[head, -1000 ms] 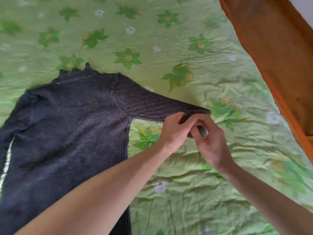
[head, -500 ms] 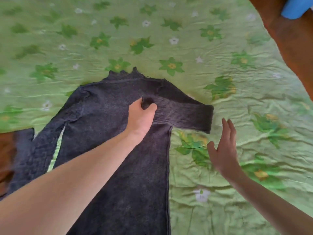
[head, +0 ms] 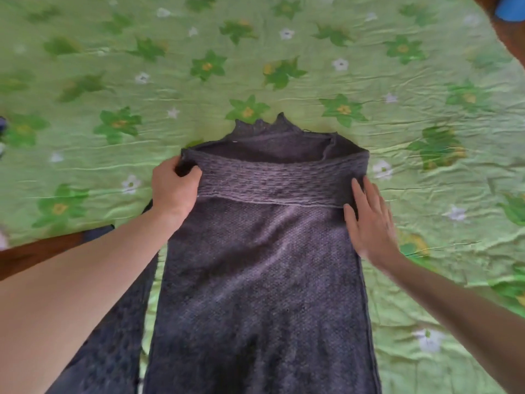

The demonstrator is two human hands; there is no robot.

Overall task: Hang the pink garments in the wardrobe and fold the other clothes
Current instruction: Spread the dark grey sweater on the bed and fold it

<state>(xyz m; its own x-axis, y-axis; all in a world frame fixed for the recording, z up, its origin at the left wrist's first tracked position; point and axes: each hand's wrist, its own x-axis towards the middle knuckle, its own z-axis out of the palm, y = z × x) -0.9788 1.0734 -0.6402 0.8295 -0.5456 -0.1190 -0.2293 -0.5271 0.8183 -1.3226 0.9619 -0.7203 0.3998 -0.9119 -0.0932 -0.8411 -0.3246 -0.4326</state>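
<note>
Head view: left hand pinches the sweater sleeve folded across, right hand flat; other sleeve next.

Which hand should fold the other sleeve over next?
Probably the left hand. It is on the side where the unfolded sleeve hangs beside the dark sweater, though it grips the folded sleeve's cuff and must let go. The right hand lies flat on the far edge.
</note>
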